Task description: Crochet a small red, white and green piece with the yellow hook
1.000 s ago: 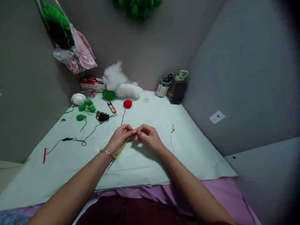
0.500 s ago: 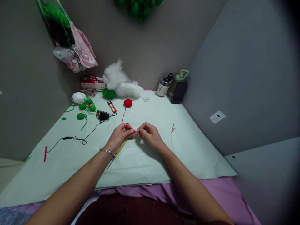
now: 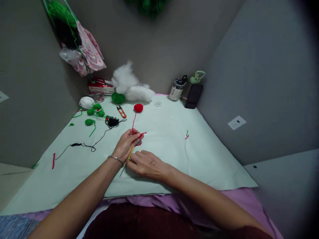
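My left hand (image 3: 126,145) pinches a loop of red yarn (image 3: 139,136) that trails back to a small red yarn ball (image 3: 138,107). A yellow-handled crochet hook (image 3: 126,161) runs from under that hand toward me. My right hand (image 3: 144,163) lies lower, its fingertips on the hook's shaft just below the left hand. A silver bangle (image 3: 115,159) sits on my left wrist. Both hands rest over the pale green sheet (image 3: 174,156).
Far left lie green yarn pieces (image 3: 92,113), a white yarn ball (image 3: 86,102), black yarn (image 3: 112,122) and orange snips (image 3: 121,112). White stuffing (image 3: 129,86), a tin (image 3: 176,90), a bottle (image 3: 195,78) and a phone (image 3: 193,96) stand at the back.
My right hand left the red yarn and dropped toward me onto the crochet hook. The left hand keeps the red loop. The view shifted slightly.
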`<state>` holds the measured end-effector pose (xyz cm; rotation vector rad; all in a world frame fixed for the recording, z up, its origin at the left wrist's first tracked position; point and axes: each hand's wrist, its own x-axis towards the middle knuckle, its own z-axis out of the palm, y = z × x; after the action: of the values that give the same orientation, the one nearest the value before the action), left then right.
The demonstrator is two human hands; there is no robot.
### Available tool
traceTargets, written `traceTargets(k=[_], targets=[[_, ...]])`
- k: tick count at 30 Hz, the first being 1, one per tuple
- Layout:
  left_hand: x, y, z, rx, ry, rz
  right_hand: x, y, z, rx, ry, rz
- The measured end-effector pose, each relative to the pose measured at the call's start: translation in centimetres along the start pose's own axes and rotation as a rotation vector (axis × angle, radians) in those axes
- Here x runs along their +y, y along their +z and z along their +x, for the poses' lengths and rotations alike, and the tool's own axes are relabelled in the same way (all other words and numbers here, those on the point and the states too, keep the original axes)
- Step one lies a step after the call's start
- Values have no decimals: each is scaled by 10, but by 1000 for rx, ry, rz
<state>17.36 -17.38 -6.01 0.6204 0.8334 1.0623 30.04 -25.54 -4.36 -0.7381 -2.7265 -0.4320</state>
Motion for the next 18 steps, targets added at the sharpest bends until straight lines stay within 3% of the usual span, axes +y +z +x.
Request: traceTargets(k=[6,10,12,14,18], targets=[[-3,1,-2,-14,-53,-19,5,2,0,138,-1,-66],[-9,-2,-1,-11,-67,9,9,-16,2,130,38,-9],[-11,-4,0,1,-62,22,22,-30,9,35,146,90],[-13,-4,1,13,-53,29,46,-38,24,-108,452,238],[-13,-4,1,14,-31,25,111,-20,79,-154,647,280]])
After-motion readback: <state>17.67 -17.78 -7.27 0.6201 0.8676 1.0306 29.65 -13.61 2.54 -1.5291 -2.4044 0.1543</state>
